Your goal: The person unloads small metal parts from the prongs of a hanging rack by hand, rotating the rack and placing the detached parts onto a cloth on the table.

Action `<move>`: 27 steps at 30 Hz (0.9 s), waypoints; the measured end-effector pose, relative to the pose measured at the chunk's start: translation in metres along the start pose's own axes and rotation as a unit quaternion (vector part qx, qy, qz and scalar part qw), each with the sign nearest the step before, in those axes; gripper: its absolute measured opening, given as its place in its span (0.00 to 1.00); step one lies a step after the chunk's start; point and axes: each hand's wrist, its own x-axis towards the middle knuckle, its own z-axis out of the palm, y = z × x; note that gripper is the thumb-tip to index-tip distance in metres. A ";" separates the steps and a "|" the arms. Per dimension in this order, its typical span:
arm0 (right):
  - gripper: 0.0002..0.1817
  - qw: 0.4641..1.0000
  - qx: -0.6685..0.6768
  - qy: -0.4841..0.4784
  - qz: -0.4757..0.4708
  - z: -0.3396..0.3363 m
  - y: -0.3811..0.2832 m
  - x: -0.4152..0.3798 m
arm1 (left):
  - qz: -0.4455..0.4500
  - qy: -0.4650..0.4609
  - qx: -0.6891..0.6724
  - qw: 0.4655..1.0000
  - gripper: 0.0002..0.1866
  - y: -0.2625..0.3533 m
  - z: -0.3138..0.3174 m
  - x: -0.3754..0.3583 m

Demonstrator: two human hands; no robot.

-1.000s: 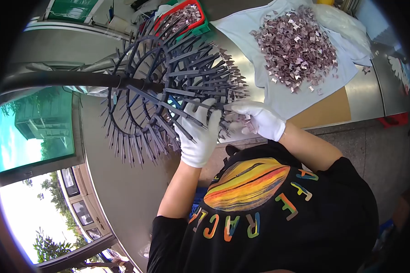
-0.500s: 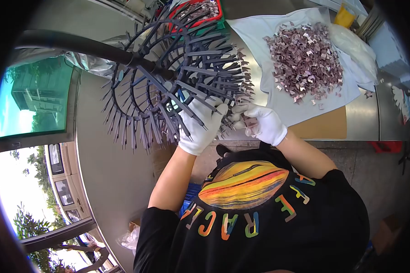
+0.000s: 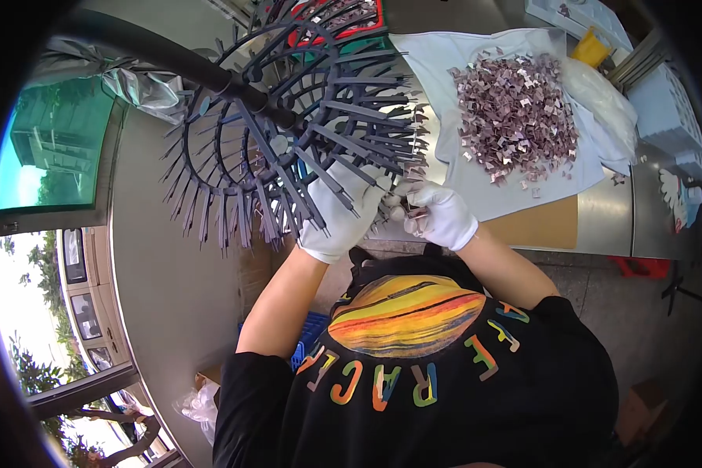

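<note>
A dark round hanging rack (image 3: 249, 129) with many flat prongs fills the upper left, on a thick black pole (image 3: 156, 66). My white-gloved left hand (image 3: 341, 214) is among the lower right prongs, fingers curled at the rack; prongs partly cover it. Beside it, my white-gloved right hand (image 3: 444, 218) is closed on several small pinkish metal pieces near the prong tips. Similar small pieces hang along the rack's right side. A big heap of these metal pieces (image 3: 515, 113) lies on a white cloth (image 3: 437, 66) to the right.
A red basket (image 3: 378, 14) holds more pieces behind the rack. Brown cardboard (image 3: 534, 226) lies under the cloth on the metal table (image 3: 612, 214). A clear plastic bag (image 3: 604, 97), a yellow object (image 3: 590, 48) and pale stacked trays (image 3: 663, 109) are at the right.
The view has shifted slightly, so the rack and the heap sit a little differently in it. My right hand stays close to my left, its fingers turned slightly around the metal pieces.
</note>
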 end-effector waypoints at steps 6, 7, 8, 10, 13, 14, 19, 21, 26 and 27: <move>0.25 0.999 -0.035 -0.021 -0.032 0.016 -0.007 -0.015 | 0.072 0.066 0.039 0.994 0.14 -0.008 -0.012 -0.018; 0.23 0.996 -0.079 0.039 -0.028 0.024 -0.008 -0.016 | 0.122 0.064 0.092 0.986 0.17 -0.007 -0.013 -0.024; 0.23 0.994 -0.094 0.046 -0.023 0.025 -0.009 -0.013 | 0.171 0.063 0.145 0.972 0.21 -0.006 -0.013 -0.029; 0.23 0.990 -0.125 0.058 -0.011 0.026 -0.011 -0.007 | 0.159 0.021 0.188 0.969 0.27 0.001 -0.012 -0.037; 0.15 0.986 -0.103 0.130 -0.010 0.027 -0.007 -0.001 | 0.118 0.115 0.135 0.977 0.22 0.008 0.001 -0.035; 0.11 0.993 -0.113 0.038 0.010 0.015 -0.010 0.000 | 0.112 0.139 0.149 0.973 0.22 0.018 0.000 -0.030; 0.09 0.991 -0.101 0.073 -0.047 0.001 -0.008 0.007 | 0.052 0.249 0.359 0.898 0.05 0.005 0.035 -0.014; 0.09 0.995 -0.073 0.068 -0.032 -0.006 -0.008 0.009 | 0.061 0.187 0.133 0.971 0.05 0.000 0.020 -0.012; 0.12 0.990 -0.126 0.060 -0.014 0.007 -0.008 -0.013 | 0.119 0.278 0.107 0.947 0.09 -0.009 0.014 -0.020; 0.15 0.985 -0.121 0.104 -0.063 0.023 -0.001 -0.015 | 0.121 0.322 0.071 0.936 0.10 -0.005 0.009 -0.020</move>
